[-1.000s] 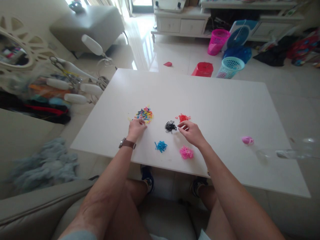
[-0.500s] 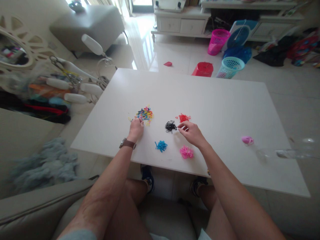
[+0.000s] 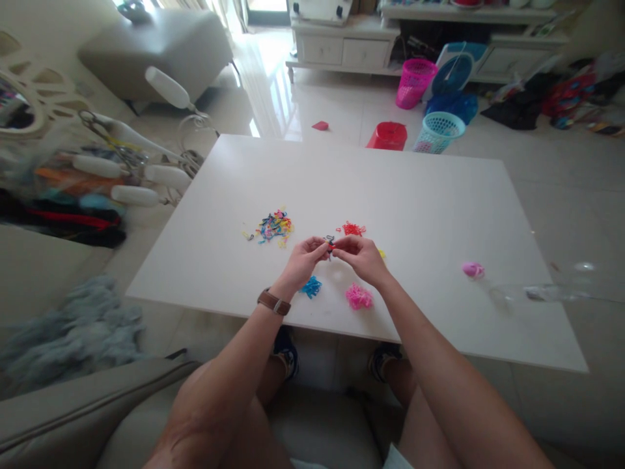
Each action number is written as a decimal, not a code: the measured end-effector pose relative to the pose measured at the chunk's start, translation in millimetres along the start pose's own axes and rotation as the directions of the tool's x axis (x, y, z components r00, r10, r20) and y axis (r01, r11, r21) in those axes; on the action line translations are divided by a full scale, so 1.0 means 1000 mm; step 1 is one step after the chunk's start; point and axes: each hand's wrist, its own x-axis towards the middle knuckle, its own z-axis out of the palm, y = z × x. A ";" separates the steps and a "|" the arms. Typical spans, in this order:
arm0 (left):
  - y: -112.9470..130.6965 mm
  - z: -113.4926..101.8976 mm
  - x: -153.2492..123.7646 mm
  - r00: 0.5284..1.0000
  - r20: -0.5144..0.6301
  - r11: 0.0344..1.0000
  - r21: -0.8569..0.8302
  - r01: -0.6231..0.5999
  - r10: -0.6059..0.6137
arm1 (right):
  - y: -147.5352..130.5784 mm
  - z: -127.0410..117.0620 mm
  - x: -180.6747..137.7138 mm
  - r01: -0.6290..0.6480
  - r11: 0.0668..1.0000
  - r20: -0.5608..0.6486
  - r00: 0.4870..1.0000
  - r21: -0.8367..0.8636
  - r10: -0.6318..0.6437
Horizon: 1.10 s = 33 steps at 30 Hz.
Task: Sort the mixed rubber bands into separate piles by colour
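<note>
My left hand (image 3: 303,259) and my right hand (image 3: 360,256) meet fingertip to fingertip above the white table (image 3: 430,202), both pinched on a small red band (image 3: 331,245) between them. They hover over the black pile, which is mostly hidden. A mixed-colour pile of bands (image 3: 273,227) lies to the left, a red pile (image 3: 352,228) just beyond my right hand, a blue pile (image 3: 311,286) and a pink pile (image 3: 359,297) nearer me. A brown watch (image 3: 273,301) is on my left wrist.
A pink lump (image 3: 472,269) and a clear plastic bottle (image 3: 541,291) lie on the table's right side. On the floor beyond stand a red tub (image 3: 389,136), a teal basket (image 3: 438,131) and a pink basket (image 3: 413,83). Clutter and a grey rug (image 3: 63,329) lie to the left.
My left hand left the mixed-colour pile and moved right to meet my right hand, fingertips now together on a small red band. The view shifted slightly.
</note>
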 end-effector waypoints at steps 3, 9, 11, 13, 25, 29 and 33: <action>-0.007 0.003 0.005 1.000 -0.002 1.000 0.021 0.014 -0.014 | 0.000 -0.003 0.002 0.006 0.999 -0.066 0.998 -0.049 -0.009; -0.008 0.002 0.008 0.991 -0.136 0.990 0.140 0.000 0.019 | 0.008 -0.034 0.013 -0.079 0.959 -0.394 0.918 -0.274 -0.037; -0.007 0.002 0.006 0.990 -0.140 0.983 0.182 0.013 0.013 | 0.014 -0.041 0.016 -0.151 0.923 -0.460 0.888 -0.354 -0.031; -0.006 0.003 0.003 0.991 -0.132 0.976 0.217 0.013 0.016 | 0.020 -0.042 0.019 -0.187 0.891 -0.483 0.875 -0.413 -0.040; 0.002 0.006 -0.010 0.998 -0.070 0.977 0.213 0.012 0.003 | 0.041 -0.026 0.043 -0.194 0.878 -0.579 0.808 -0.438 -0.110; 0.005 0.004 -0.010 0.997 -0.079 0.973 0.229 -0.007 0.026 | 0.031 -0.025 0.041 -0.168 0.908 -0.587 0.803 -0.383 -0.099; 0.007 0.004 -0.010 0.996 -0.078 0.969 0.246 -0.026 0.047 | 0.002 -0.016 0.031 -0.086 0.985 -0.251 0.967 -0.147 0.047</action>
